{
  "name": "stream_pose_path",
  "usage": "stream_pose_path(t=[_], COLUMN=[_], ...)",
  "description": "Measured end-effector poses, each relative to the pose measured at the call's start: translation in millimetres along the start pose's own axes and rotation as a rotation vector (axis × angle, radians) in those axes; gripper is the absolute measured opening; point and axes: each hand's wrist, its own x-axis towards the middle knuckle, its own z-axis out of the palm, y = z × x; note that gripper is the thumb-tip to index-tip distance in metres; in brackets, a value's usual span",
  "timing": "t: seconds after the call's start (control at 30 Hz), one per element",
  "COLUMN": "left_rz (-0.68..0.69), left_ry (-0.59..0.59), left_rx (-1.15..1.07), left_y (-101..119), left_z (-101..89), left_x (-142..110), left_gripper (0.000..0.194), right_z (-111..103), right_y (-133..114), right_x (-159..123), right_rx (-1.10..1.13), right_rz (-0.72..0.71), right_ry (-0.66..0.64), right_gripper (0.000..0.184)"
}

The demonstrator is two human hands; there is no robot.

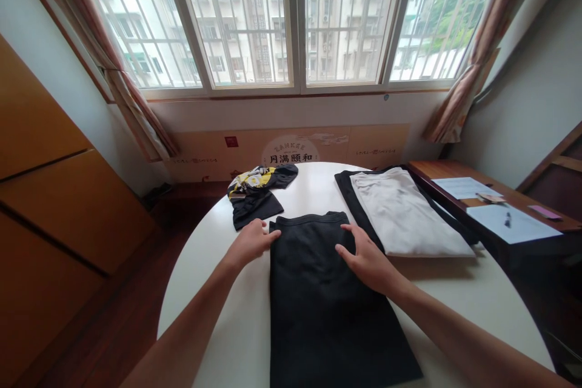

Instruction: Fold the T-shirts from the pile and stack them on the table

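Note:
A dark folded garment (318, 297) lies flat on the round white table, its banded upper edge facing the window. At its upper left corner is my left hand (252, 241), with the thumb stretched onto the cloth edge and the fingers loosely bent, thumb and fingers apart. My right hand (368, 257) rests at the upper right side of the same garment. Its thumb and index finger are spread over the fabric, with nothing gripped between them. The lower end of the garment runs out of view.
The white table (204, 309) also bears a crumpled black, yellow and white garment (254, 185) at the back left. Back right, a folded light grey garment (404, 212) lies over black cloth (345, 191). A wooden side table (436, 171) with papers (513, 221) stands to the right.

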Motion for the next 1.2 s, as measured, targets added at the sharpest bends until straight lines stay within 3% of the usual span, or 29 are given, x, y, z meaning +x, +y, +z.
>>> stream_pose_path(t=[0.13,0.23,0.3,0.37,0.47,0.53,0.63,0.73,0.83,0.93,1.03,1.13,1.2], left_rz=[0.122,0.099,0.050,0.088,0.231,0.253,0.137,0.032,0.035,0.114,0.247,0.311,0.332], left_ry=[-0.244,-0.385,-0.363,-0.289,-0.272,-0.303,-0.259,-0.182,-0.164,-0.263,-0.383,-0.288,-0.226], left_rx=[-0.002,0.017,0.050,0.064,-0.063,-0.226,-0.511,-0.773,-0.911,-0.947,-0.931,-0.798,-0.675], left_y=[-6,-11,-11,-7,4,13,23,36,63,109,165,216,237], left_z=[-14.1,-27.1,-29.4,-26.5,-18.2,-12.2,-0.6,14.0,28.6,44.3,65.0,89.5,105.3], left_x=[1,-3,-4,-5,-8,-12,-20,-28,-33,-23,15,69,97], left_gripper=[0.025,0.026,0.032,0.033,0.023,0.019,0.019,0.026,0.029,0.023,0.015,0.013,0.018], right_z=[3,-5,-10,-14,-17,-17,-23,-48,-93,-149,-201,-234,-242], right_y=[-3,-13,-21,-29,-36,-36,-36,-39,-43,-37,-19,6,25], right_x=[3,4,5,6,7,6,5,3,4,14,45,91,122], right_rx=[0.314,0.570,0.656,0.659,0.576,0.600,0.696,0.780,0.827,0.761,0.642,0.451,0.193], right_rz=[0.251,0.450,0.530,0.590,0.590,0.529,0.410,0.366,0.380,0.410,0.374,0.352,0.358], right_ry=[-0.024,-0.052,-0.114,-0.219,-0.333,-0.368,-0.337,-0.257,-0.198,-0.100,0.037,0.106,0.151], right_gripper=[0.073,0.073,0.067,0.058,0.049,0.044,0.037,0.037,0.039,0.042,0.040,0.032,0.033])
